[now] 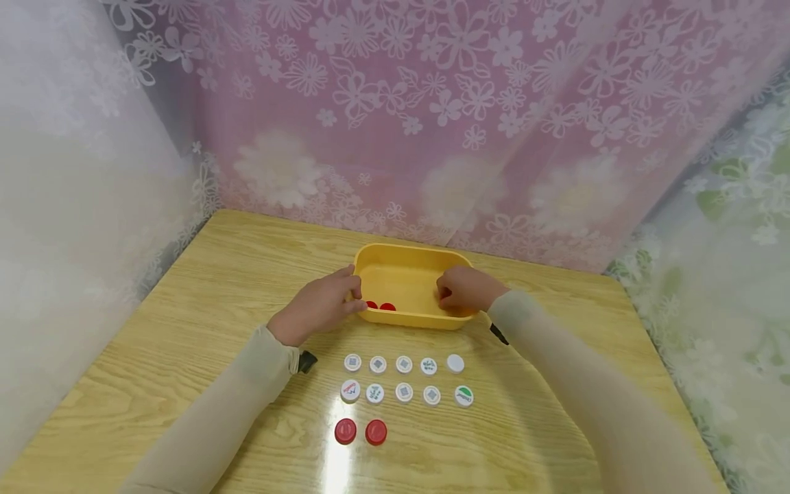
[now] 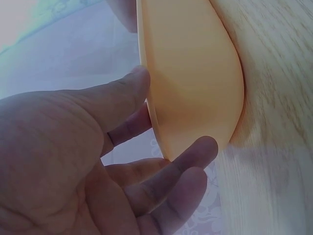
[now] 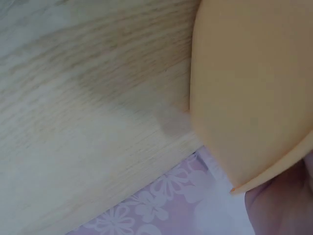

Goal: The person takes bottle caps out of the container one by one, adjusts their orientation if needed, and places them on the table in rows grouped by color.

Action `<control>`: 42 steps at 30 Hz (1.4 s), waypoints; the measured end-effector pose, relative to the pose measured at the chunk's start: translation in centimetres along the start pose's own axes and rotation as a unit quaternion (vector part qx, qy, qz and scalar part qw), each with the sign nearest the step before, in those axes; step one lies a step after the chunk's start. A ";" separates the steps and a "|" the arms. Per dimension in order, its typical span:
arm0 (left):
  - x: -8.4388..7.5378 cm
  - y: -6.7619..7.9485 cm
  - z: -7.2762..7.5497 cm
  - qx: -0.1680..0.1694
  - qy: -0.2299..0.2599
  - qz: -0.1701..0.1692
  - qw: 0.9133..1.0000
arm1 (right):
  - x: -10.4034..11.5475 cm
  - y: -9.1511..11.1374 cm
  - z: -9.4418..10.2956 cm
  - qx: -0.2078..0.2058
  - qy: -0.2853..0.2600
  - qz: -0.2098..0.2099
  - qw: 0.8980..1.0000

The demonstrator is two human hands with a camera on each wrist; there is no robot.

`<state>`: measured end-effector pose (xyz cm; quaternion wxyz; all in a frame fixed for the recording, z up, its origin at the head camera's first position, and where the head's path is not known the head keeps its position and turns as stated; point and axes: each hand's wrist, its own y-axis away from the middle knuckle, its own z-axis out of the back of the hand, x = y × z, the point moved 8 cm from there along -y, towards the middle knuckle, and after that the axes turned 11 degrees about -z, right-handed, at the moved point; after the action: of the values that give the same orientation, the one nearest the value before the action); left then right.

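Note:
A yellow plastic basin (image 1: 407,320) stands near the back of the wooden table. My left hand (image 1: 321,305) grips its left end; in the left wrist view the thumb (image 2: 134,85) lies on the rim and the fingers spread around the end. Inside the basin at the right, my right hand (image 1: 472,288) reaches down with curled fingers, a bit of red showing at the fingertips, as of a red bottle cap. Two red caps (image 1: 387,307) lie in the basin's front left. In the right wrist view the basin's wall (image 3: 254,93) hides most of that hand.
In front of the basin, white bottle caps with printed tops lie in two rows, among them a plain one (image 1: 455,363) and a green-marked one (image 1: 464,396). Two red caps (image 1: 376,432) sit nearer me. A pink floral curtain (image 1: 395,137) hangs behind the table.

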<state>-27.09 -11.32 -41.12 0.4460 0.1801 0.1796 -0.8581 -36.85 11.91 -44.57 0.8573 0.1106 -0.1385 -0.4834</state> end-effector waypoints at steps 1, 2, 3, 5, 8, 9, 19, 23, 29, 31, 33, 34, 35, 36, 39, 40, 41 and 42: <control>0.0 0.0 0.0 0.000 0.000 0.000 1.000 | 0.0 0.0 -0.1 -0.003 0.001 0.003 1.000; 0.1 0.1 0.0 0.001 0.000 0.001 1.000 | 0.0 0.1 -0.2 -0.005 0.001 0.001 1.000; 0.1 0.1 -0.1 0.002 -0.002 0.001 1.000 | 0.1 0.1 -0.3 -0.008 0.000 0.001 1.000; 0.1 0.2 -0.1 0.004 -0.003 0.001 1.000 | 0.1 0.1 -0.4 -0.011 -0.002 -0.002 1.000; 0.1 0.2 -0.1 0.004 -0.001 0.000 1.000 | 0.2 0.0 -0.3 -0.017 -0.005 -0.005 1.000; 0.0 0.3 0.0 0.003 0.001 -0.001 1.000 | 0.3 0.0 -0.3 -0.019 -0.004 -0.003 1.000; -0.3 0.4 0.2 -0.001 0.011 -0.004 1.000 | 0.9 0.5 0.1 -0.022 0.003 -0.009 1.000; -0.4 0.4 0.1 0.001 0.010 -0.003 1.000 | 0.9 0.7 0.0 -0.020 0.003 -0.018 1.000; -0.6 0.5 0.1 0.004 0.012 0.000 1.000 | 1.0 0.7 0.0 -0.016 0.001 -0.012 1.000; -0.5 0.5 0.1 0.004 0.011 -0.001 1.000 | 1.0 0.6 0.0 -0.015 0.004 -0.008 1.000; -0.4 0.5 0.1 0.003 0.010 -0.002 1.000 | 1.1 0.4 0.0 -0.015 0.014 -0.002 1.000; -0.4 0.5 0.1 0.003 0.010 -0.002 1.000 | 1.2 0.4 0.1 -0.016 0.022 0.001 1.000; -0.4 0.5 0.1 0.002 0.011 -0.002 1.000 | 1.3 0.4 0.2 -0.016 0.030 0.004 0.999; -0.4 0.5 0.2 0.001 0.012 -0.004 1.000 | 1.4 0.4 0.2 -0.016 0.041 0.006 0.999; -0.5 0.4 0.2 0.002 0.014 -0.007 1.000 | 1.7 0.7 0.4 -0.017 0.070 0.006 0.997; -0.6 0.3 0.2 0.002 0.014 -0.008 1.000 | 1.8 0.8 0.5 -0.018 0.076 0.003 0.997; -0.6 0.2 0.1 0.003 0.013 -0.010 1.000 | 1.8 1.0 0.5 -0.019 0.081 0.002 0.997; -0.6 0.2 0.1 0.004 0.012 -0.010 1.000 | 1.8 1.1 0.6 -0.022 0.084 0.001 0.996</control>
<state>-26.64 -11.02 -40.81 0.4348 0.1902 0.1837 -0.8608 -35.27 10.87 -43.46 0.8684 0.1322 -0.0552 -0.4747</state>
